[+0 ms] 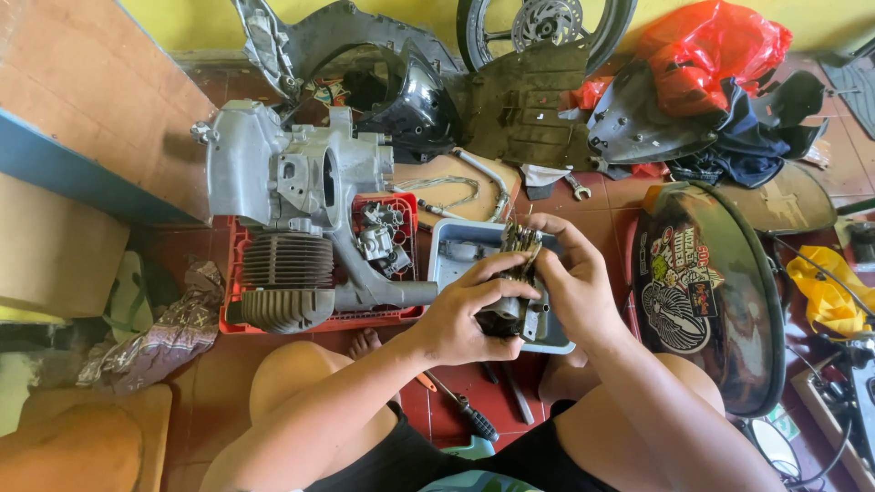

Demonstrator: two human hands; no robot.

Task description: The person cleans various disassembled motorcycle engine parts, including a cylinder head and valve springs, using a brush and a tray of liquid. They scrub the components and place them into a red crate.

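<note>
1. The floor (629, 196) is laid with red-brown tiles, dusty and crowded with parts; a yellow wall (191, 18) closes the far side.
2. The person sits low on the floor, bare knees spread, and both hands meet in the middle of the view above a pale grey tray (448, 260).
3. The left hand (460, 314) is wrapped around a small dark metal part (510, 310), gripping it from the left and below.
4. The right hand (574, 282) is closed on the same part from the right, its fingertips pinching the part's upper end, where thin ribs or fins show.
5. The part is held in the air just above the near right corner of the tray, touching both hands.
6. Left of the tray, a red crate (365, 319) carries a grey engine casing (273, 169) with a finned cylinder (287, 260).
7. On the floor near the person lies a screwdriver (465, 412) with a dark handle.
8. To the right lies a black body panel (706, 292) covered in stickers, and beyond it a yellow cloth (825, 292).
9. On the far side stand a wheel (542, 27) against the wall, dark plastic fairings (401, 91), and a red plastic bag (711, 50).
10. At the far left a brown board (91, 100) leans on a blue edge.
</note>
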